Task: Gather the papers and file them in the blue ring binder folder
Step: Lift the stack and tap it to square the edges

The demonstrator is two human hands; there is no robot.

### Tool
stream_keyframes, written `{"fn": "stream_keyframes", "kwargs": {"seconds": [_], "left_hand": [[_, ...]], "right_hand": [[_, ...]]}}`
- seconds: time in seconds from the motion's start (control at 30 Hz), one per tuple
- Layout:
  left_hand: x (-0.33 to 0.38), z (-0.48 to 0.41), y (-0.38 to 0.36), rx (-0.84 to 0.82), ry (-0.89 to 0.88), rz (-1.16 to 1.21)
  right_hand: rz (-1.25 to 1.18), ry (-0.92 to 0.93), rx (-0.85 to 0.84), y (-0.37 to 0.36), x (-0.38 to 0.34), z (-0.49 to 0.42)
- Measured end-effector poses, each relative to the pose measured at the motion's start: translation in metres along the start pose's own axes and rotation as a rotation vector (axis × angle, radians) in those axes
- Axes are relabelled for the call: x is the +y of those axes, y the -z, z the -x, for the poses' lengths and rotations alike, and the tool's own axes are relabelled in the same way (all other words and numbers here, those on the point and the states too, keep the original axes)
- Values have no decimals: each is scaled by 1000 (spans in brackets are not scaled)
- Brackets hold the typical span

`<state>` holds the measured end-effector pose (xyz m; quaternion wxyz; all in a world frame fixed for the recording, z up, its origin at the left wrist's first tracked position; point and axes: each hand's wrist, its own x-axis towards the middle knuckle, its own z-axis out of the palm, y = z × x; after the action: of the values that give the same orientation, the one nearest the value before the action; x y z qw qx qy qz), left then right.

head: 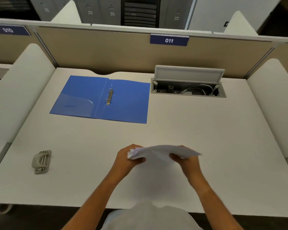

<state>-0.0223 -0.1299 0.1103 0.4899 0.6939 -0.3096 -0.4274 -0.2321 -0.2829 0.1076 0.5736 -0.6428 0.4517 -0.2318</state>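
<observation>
Gripping blurred papers (163,152), both hands (128,157) hide their edges.

Plain white desk (189,130) with partitions round it. Lying on it: a blue binder (126,103) opened flat toward the back left, rings showing – and a grey hole punch (41,161) near the front left. Cable box (188,89) sunk in at back right, lid up.

A single head-worn wide-angle view looked forward and steeply down over the white desk (206,138), close above the person's forearms, reaching the beige partition (106,52) behind it.
</observation>
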Motion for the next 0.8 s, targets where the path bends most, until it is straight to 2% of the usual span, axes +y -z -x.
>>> {"fn": "stream_keyframes", "kwargs": {"seconds": [0.23, 0.33, 0.4, 0.57, 0.7, 0.8], "left_hand": [[-3, 4, -8, 151, -123, -7], [-15, -1, -10, 128, -45, -3], [-17, -4, -15, 168, 34, 102], [-5, -5, -18, 234, -6, 235], [-13, -6, -24, 253, 51, 211], [-16, -2, -26, 284, 46, 244]], "right_hand": [[-75, 28, 62, -5, 5, 3], [-89, -49, 87, -12, 11, 3], [-98, -54, 63, -17, 15, 3], [-143, -3, 58, -10, 9, 2], [-143, -97, 35, -19, 22, 5], [-140, -98, 36, -19, 23, 8]]}}
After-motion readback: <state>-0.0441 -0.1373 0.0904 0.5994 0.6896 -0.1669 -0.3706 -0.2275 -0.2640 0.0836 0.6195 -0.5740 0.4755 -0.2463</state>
